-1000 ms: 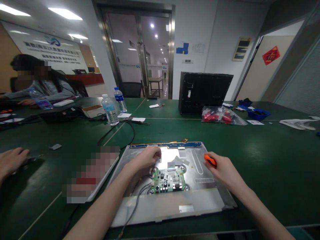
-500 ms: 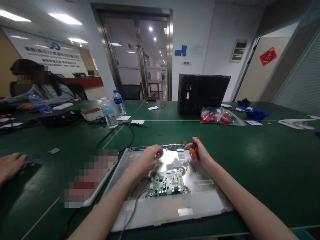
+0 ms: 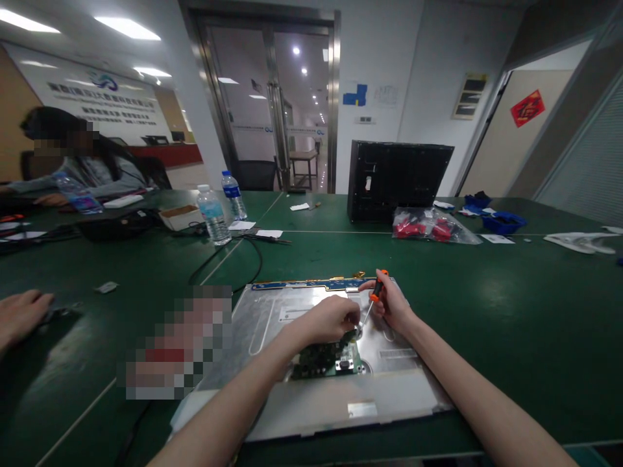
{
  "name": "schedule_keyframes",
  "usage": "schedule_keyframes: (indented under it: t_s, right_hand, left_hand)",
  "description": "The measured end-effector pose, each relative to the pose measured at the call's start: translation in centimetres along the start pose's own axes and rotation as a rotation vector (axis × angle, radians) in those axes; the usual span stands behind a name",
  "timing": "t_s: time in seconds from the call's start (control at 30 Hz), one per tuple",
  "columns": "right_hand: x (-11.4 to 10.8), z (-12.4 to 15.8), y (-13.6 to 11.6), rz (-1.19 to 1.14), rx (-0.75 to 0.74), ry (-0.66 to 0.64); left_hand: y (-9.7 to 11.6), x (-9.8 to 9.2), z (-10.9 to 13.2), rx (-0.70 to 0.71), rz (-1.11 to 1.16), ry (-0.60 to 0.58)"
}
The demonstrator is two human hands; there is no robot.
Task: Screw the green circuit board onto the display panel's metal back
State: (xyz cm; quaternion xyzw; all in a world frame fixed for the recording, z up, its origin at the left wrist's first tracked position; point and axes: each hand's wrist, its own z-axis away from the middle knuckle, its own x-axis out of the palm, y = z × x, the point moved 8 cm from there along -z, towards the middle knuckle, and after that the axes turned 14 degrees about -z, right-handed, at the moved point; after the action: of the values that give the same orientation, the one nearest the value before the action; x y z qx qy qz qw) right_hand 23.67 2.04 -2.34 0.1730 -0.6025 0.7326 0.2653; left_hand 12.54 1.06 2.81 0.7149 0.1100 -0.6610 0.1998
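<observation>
An orange-and-black screwdriver (image 3: 378,285) is gripped in my right hand (image 3: 395,305), its thin shaft slanting down to the upper right corner of a green circuit board (image 3: 321,363). My left hand (image 3: 333,318) hovers over that board with the fingers curled together close to the screwdriver tip. Whatever lies between those fingertips is too small to make out. The board sits on a silver metal panel (image 3: 406,340), which lies flat before me. A narrow blue circuit strip (image 3: 292,285) runs along the panel's far edge.
Left of the panel lies a blurred-out flat object (image 3: 180,344). A co-worker's hand (image 3: 22,314) rests farther left. Water bottles (image 3: 213,217) and a black cable (image 3: 260,259) are beyond. A black monitor housing (image 3: 399,178) stands at the back, with a plastic bag of red parts (image 3: 433,227) before it.
My left hand has moved right and toward me, from the panel's upper middle to the screwdriver tip, now covering part of the board. My right hand keeps the screwdriver in nearly the same place.
</observation>
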Motion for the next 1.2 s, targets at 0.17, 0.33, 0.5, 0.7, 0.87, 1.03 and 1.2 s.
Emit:
schedule_keyframes:
  t_s: [0.17,0.33,0.5,0.7,0.87,1.03,1.2]
  right_hand:
    - [-0.2,0.0,0.1,-0.009,-0.017,0.011]
    - [-0.2,0.1,0.0,-0.011,-0.036,0.027]
    - [-0.1,0.3,-0.2,-0.023,-0.051,0.035]
    - [0.0,0.5,-1.7,-0.069,-0.143,0.044]
    - [-0.2,1.2,-3.6,-0.109,-0.266,0.076]
    - [-0.1,1.5,-4.2,-0.121,-0.326,0.09]
    - [-0.3,1.6,-4.3,-0.123,-0.359,0.109]
  left_hand:
    - [-0.6,0.4,0.3,-0.05,0.077,0.035]
    - [-0.1,0.8,0.3,-0.012,0.038,0.048]
    - [0.1,0.8,0.5,0.029,0.024,0.072]
    - [0.2,0.5,0.7,0.042,-0.018,0.089]
    - [0.0,0.3,0.7,0.02,-0.038,0.106]
    - [-0.1,0.5,0.7,0.005,-0.018,0.103]
    - [-0.3,0.6,0.6,-0.01,-0.018,0.094]
